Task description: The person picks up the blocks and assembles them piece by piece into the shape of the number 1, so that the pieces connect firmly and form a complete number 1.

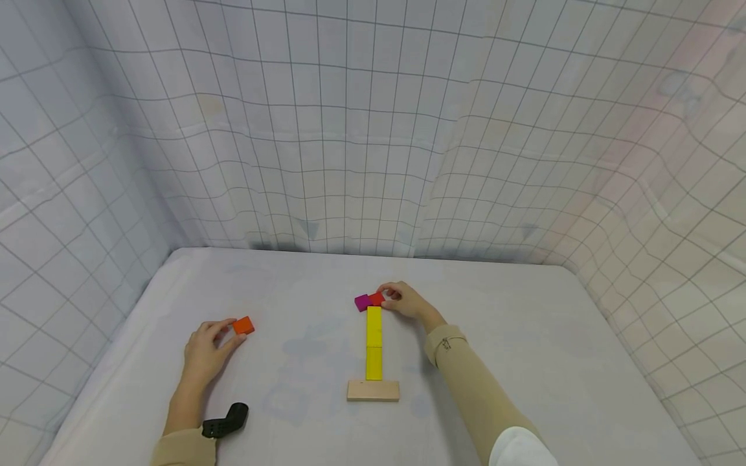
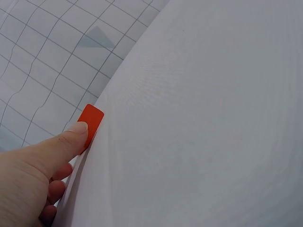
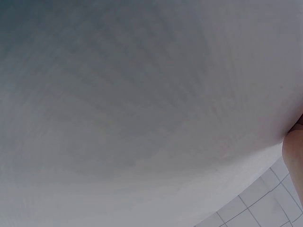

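Between thumb and fingers, my left hand [image 1: 204, 353] pinches an orange block [image 1: 243, 325] on the left of the table; the left wrist view shows the thumb pressed on the orange block [image 2: 93, 124]. At the centre, my right hand [image 1: 408, 302] pinches a red block [image 1: 376, 299] at the far end of a yellow row. A purple block [image 1: 362, 302] sits at the red block's left. Two yellow blocks [image 1: 374, 343] lie end to end, leading back to a plain wooden plank [image 1: 373, 391]. Only a sliver of the right hand [image 3: 294, 156] shows in the right wrist view.
A white cloth covers the table [image 1: 501, 323]. Grid-patterned curtains [image 1: 373, 129] hang behind it and at both sides. A black wrist-worn device [image 1: 226, 422] is on the left forearm, close to the table surface.
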A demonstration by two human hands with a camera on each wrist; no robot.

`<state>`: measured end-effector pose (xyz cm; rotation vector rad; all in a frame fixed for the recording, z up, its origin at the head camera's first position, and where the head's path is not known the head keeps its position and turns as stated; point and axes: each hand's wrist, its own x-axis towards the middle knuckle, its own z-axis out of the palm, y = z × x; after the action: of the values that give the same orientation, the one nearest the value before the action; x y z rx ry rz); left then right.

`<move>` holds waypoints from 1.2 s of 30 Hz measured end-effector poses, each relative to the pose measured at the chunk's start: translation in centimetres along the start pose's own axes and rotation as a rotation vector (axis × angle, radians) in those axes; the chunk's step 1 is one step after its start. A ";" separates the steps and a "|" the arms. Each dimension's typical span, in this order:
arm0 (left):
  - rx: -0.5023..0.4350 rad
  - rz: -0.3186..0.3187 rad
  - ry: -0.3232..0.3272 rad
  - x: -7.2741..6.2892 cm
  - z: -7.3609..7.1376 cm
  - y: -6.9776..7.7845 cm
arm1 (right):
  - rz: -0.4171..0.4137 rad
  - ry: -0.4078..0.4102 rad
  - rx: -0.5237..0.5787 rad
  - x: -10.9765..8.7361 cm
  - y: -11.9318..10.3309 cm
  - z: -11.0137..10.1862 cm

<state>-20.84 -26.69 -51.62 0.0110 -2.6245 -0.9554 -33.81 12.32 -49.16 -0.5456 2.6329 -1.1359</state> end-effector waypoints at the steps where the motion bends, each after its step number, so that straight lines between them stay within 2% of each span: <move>1: -0.001 0.000 0.000 0.0 0.0 0.0 | -0.004 0.002 -0.002 0.0 0.0 0.0; 10: -0.034 -0.011 0.028 0.0 -0.1 0.2 | -0.063 -0.004 -0.014 -0.2 0.1 -0.1; 20: -0.075 -0.034 0.040 0.0 -0.1 0.5 | -0.029 -0.016 -0.011 0.1 0.6 0.2; 24: -0.113 -0.033 0.058 0.0 0.2 0.9 | -0.033 -0.022 0.013 0.3 1.1 0.3; 29: -0.121 -0.030 0.077 0.1 0.6 1.5 | 0.002 -0.015 0.042 0.5 1.5 0.2; 31: -0.118 -0.034 0.072 0.2 0.8 1.8 | 0.012 -0.017 0.041 0.4 1.4 0.1; 36: -0.119 -0.037 0.038 0.4 1.2 2.7 | -0.032 -0.033 -0.013 -0.1 0.9 0.1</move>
<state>-21.36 -23.93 -50.68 0.0478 -2.5372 -1.1112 -33.96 12.87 -49.88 -0.6061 2.6143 -1.1100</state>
